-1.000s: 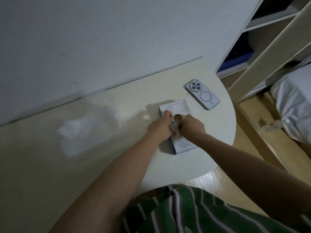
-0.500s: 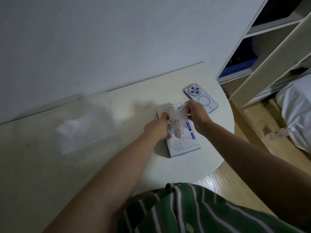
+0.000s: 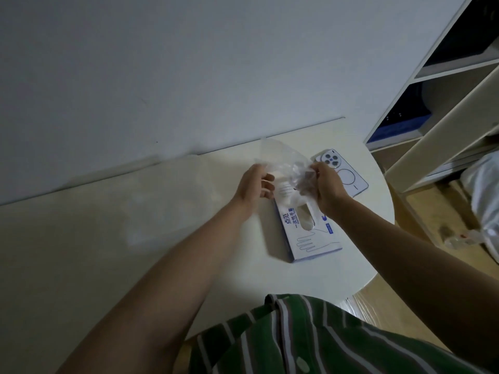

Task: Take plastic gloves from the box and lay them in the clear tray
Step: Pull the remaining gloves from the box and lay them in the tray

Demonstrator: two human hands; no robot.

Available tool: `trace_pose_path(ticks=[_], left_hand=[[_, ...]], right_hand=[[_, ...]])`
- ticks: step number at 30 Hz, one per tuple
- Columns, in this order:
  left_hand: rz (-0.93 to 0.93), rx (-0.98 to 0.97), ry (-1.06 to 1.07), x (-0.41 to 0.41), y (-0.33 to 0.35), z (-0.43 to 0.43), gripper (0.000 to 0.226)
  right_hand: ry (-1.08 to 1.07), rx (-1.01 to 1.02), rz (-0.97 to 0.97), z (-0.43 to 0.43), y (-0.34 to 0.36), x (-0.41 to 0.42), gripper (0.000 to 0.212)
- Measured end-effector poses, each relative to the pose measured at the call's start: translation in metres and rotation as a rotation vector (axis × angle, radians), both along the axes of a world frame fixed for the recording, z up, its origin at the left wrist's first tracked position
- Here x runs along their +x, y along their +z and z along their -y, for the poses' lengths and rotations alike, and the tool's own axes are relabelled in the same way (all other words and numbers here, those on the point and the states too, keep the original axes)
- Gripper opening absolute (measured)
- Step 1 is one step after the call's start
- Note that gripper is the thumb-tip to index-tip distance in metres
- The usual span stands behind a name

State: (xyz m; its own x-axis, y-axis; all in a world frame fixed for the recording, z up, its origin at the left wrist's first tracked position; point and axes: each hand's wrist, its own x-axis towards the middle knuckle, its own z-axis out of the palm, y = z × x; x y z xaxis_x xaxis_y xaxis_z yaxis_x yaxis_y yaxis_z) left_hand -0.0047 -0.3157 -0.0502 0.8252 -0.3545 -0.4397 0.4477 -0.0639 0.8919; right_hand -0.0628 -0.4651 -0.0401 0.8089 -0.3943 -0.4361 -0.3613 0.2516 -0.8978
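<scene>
Plain white wall in dim light, cream table with a rounded right end set against it, white open shelving unit at right, wooden floor, white bedding at the edge

The room is dim and grey, with no bright lamp or glare. The worktop is palest by its round right edge and darker toward its left edge. The clear tray there is a blurry smear. The clear glove looks hazy. Shelf lines lean at the right edge.
</scene>
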Motion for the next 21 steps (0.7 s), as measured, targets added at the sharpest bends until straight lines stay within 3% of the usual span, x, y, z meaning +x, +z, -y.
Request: trace_pose_path(ticks=[2, 7, 12, 15, 19, 21], left_hand=[[-0.015, -0.1, 0.066, 0.006, 0.016, -0.014, 0.028], [0.092, -0.083, 0.151, 0.02, 0.031, -0.058, 0.028], [-0.017, -0.167, 0.263, 0.032, 0.037, -0.112, 0.025], [0.01, -0.01, 0.278, 0.034, 0.03, -0.143, 0.01], [0.036, 0.126, 0.331, 0.034, 0.019, -0.172, 0.008], [0.141, 0.314, 0.394, 0.036, 0.008, -0.185, 0.009]], right_hand=[[0.056, -0.041, 0.017, -0.014, 0.003, 0.006, 0.032], [0.106, -0.219, 0.071, -0.055, 0.005, 0.022, 0.021], [0.185, -0.27, 0.106, -0.098, 0.008, 0.036, 0.024], [0.221, -0.232, 0.099, -0.125, 0.009, 0.045, 0.024], [0.295, -0.12, 0.014, -0.156, 0.008, 0.057, 0.027], [0.42, -0.13, -0.038, -0.166, 0.008, 0.06, 0.034]])
